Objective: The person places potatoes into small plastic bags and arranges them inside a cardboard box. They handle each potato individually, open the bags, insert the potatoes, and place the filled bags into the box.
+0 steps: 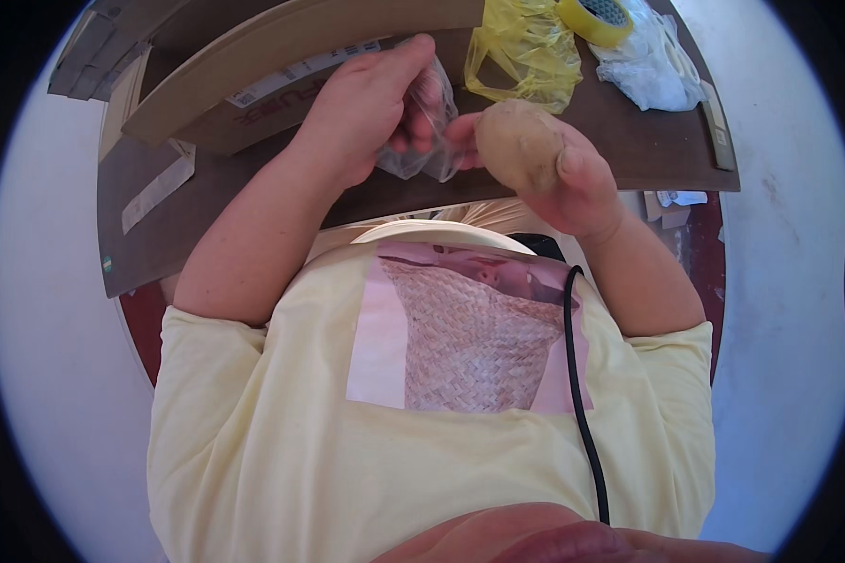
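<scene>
My left hand (pixel 366 105) grips a clear thin plastic bag (pixel 440 158), which hangs crumpled below and beside its curled fingers. In my right hand (pixel 584 186) lies a potato (pixel 517 144), pale brown with a few darker marks. The thumb presses on its near right side, and the fingertips show past its left side, close to the plastic bag. Both hands are above the near part of a dark brown table (pixel 665 158). The potato is outside the bag, and the bag's opening cannot be made out.
An open cardboard box (pixel 274 116) with a printed label stands at the back left. A yellow plastic bag (pixel 524 53), a roll of clear yellowish tape (pixel 598 21) and a white plastic bag (pixel 648 67) lie at the back right. A tape strip (pixel 158 193) sits at left.
</scene>
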`<state>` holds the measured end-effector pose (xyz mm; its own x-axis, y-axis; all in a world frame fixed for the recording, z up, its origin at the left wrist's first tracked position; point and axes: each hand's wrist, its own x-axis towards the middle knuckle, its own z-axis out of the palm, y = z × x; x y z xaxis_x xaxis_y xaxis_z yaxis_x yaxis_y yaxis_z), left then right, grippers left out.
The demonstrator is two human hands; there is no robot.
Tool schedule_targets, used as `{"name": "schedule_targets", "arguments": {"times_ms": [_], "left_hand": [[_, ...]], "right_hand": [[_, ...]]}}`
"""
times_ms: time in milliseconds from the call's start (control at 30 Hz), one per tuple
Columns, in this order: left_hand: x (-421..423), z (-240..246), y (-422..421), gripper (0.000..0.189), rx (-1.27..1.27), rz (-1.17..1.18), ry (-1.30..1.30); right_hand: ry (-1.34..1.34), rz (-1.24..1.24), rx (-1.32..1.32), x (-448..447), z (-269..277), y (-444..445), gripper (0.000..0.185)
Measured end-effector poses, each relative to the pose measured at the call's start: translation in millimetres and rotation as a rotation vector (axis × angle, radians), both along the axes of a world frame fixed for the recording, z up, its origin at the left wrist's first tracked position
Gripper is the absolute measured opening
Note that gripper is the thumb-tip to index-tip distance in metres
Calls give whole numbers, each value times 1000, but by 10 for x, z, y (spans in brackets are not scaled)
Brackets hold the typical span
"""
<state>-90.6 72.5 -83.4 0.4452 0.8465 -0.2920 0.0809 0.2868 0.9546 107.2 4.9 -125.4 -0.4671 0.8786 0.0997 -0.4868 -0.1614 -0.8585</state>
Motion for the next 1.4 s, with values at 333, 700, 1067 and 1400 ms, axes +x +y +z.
{"name": "schedule_targets", "arguments": {"times_ms": [333,700,1067,1400], "left_hand": [[-39,30,-35,45,34,-21,-3],[-83,105,-124,42,43,-105,-34],[-225,185,-80,42,129,5,-111],[-341,150,42,42,189,-11,41]], "right_hand": [[-348,-266,5,-14,90,58,56],[-1372,-485,704,-192,288,50,55],[-1481,-404,1066,-73,695,-13,49],[-1628,-360,1406,-12,603,61,27]]}}
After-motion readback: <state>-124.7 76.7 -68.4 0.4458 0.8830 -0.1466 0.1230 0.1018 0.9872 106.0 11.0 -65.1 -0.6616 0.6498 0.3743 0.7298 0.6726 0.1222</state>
